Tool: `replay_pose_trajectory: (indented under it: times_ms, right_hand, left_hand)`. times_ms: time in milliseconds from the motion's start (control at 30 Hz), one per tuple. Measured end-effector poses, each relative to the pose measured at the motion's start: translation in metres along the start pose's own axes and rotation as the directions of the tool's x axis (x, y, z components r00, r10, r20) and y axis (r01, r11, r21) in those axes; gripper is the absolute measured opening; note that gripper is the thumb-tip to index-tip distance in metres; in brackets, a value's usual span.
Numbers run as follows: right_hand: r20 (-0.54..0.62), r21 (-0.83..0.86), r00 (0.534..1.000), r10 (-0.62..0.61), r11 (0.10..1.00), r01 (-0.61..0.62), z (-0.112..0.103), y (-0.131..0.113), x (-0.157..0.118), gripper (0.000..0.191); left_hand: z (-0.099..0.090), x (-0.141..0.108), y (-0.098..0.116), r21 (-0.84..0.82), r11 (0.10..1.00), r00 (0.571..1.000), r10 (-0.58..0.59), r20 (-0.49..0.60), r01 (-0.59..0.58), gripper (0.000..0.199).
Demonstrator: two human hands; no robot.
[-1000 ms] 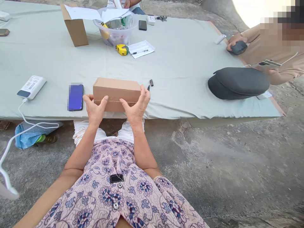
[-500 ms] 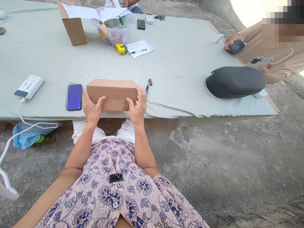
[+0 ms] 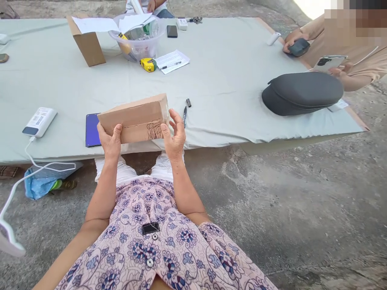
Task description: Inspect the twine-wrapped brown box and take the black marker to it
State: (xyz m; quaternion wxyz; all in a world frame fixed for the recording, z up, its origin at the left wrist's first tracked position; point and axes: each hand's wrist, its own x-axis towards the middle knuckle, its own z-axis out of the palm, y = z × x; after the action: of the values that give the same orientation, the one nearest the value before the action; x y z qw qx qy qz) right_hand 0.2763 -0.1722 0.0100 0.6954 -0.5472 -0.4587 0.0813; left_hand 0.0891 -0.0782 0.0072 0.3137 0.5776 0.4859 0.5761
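I hold a closed brown cardboard box [image 3: 134,117] with both hands, lifted off the near edge of the grey-green covered table [image 3: 229,80] and tilted, its right end higher. My left hand [image 3: 109,141] grips its lower left corner. My right hand [image 3: 174,135] steadies its right end, thumb on the front face beside a scribbled mark, fingers spread. A blue-screened phone [image 3: 91,129] lies partly hidden behind the box. A black pen [image 3: 184,114] and its cap [image 3: 188,102] lie just right of my right hand.
A white power bank [image 3: 39,121] with a cable sits at left. Further back stand an open cardboard box [image 3: 86,42], a clear plastic tub [image 3: 136,38], a yellow tape measure [image 3: 148,64] and a paper sheet [image 3: 172,61]. A dark cap [image 3: 302,92] lies right, beside a person holding a phone [image 3: 328,62].
The box has been lifted off the table and tilted, right end up. It now covers part of the blue phone. My right hand's fingers have spread.
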Motion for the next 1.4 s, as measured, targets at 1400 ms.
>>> replay_pose_trajectory:
  times_ms: [1400]
  right_hand:
    - [0.163,-0.087,0.947,-0.277,0.952,0.294,0.013,-0.007,0.003,0.024]
  left_hand:
    - [0.032,-0.005,0.043,-0.041,0.974,0.954,0.226,0.197,-0.222,0.068]
